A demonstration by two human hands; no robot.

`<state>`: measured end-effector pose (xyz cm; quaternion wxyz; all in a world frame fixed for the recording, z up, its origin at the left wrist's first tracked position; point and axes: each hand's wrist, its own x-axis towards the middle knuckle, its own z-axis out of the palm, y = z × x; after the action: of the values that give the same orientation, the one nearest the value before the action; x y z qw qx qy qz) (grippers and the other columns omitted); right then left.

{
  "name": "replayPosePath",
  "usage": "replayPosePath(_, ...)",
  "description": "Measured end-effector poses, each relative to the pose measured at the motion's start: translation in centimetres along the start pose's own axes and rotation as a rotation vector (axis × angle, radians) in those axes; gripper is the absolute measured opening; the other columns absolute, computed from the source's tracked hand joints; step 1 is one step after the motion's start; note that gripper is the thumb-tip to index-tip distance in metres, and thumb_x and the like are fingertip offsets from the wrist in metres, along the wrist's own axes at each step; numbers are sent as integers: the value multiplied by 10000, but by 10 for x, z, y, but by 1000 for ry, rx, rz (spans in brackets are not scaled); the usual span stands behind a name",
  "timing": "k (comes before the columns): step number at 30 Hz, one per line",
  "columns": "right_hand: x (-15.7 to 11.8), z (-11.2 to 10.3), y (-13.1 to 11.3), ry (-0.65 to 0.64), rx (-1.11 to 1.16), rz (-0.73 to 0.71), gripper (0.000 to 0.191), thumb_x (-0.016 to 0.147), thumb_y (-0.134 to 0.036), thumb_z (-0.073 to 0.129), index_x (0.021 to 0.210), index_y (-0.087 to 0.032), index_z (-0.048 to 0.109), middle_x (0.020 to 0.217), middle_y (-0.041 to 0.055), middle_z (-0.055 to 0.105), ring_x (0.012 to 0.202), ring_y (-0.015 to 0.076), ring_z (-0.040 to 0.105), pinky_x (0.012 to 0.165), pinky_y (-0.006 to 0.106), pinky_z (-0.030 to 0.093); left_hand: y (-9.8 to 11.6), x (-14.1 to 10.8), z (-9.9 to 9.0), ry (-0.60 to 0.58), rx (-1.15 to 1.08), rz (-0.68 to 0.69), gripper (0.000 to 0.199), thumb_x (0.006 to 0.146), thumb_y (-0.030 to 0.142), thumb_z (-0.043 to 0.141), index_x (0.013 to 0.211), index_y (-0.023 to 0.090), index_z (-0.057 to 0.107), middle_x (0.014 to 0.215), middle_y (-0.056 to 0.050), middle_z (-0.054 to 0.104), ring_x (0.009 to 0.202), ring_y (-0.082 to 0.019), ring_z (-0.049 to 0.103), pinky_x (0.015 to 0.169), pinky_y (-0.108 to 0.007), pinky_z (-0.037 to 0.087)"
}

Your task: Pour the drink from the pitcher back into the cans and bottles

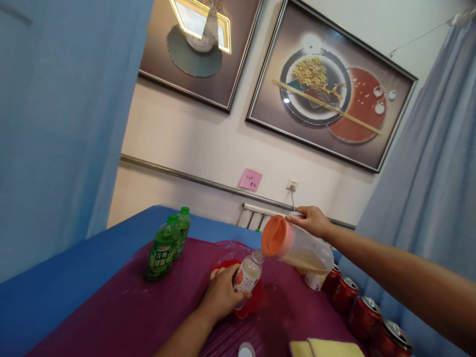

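Observation:
My left hand (223, 292) is wrapped round a clear plastic bottle (250, 273) with a white label bearing an orange fruit picture. The bottle leans a little to the right, uncapped, above a red dish (256, 301). In my right hand (314, 221) is the handle of a see-through pitcher (303, 250) with an orange lid (275, 235). Tipped nearly on its side, the pitcher holds a pale yellowish liquid. Its lid end is at the bottle's mouth; whether liquid is flowing I cannot make out. A white cap (246, 350) lies at the bottom edge.
Two green bottles (163, 248) stand at left on the purple plastic sheet (148, 310) over a blue bed (40, 277). Several red cans (362, 315) line the right side, near a labelled container (315, 280). A yellow cloth (329, 348) lies in front. Blue curtains (67, 109) hang on both sides.

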<state>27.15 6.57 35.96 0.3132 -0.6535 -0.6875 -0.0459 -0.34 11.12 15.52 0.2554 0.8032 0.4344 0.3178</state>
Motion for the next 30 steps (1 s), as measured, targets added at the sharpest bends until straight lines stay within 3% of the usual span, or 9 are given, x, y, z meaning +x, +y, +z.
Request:
replayPosePath(8, -3, 5, 4, 12, 18, -4, 586, 727, -745, 602, 557, -227, 387, 521, -70, 304, 512, 96, 279, 472, 249, 193, -4, 1, 2, 21, -19, 13, 673, 579, 408, 813, 1209, 249, 640, 1126, -42, 723, 1093, -282, 593, 1007, -361, 353)
replayPosePath(15, -19, 22, 21, 104, 165, 31, 600, 732, -703, 627, 538, -234, 308, 531, -77, 238, 509, 86, 239, 469, 238, 174, -7, 4, 4, 54, -30, 33, 652, 589, 369, 811, 1207, 254, 641, 1075, -27, 735, 1050, -266, 616, 1008, -364, 353)
replayPosePath(24, -62, 78, 69, 394, 607, 417, 591, 692, -753, 631, 532, -239, 386, 458, -83, 335, 417, 97, 332, 411, 236, 296, -4, 10, 4, 82, -11, 24, 692, 598, 335, 830, 1247, 214, 624, 1147, -70, 723, 1071, -278, 620, 1034, -395, 353)
replayPosePath(30, -79, 102, 89, 451, 759, 469, 597, 696, -759, 639, 534, -247, 377, 421, -80, 351, 379, 105, 357, 379, 243, 304, -5, 15, 6, 74, 0, 14, 663, 615, 312, 822, 1243, 216, 632, 1155, -74, 729, 1074, -278, 640, 1027, -381, 388)
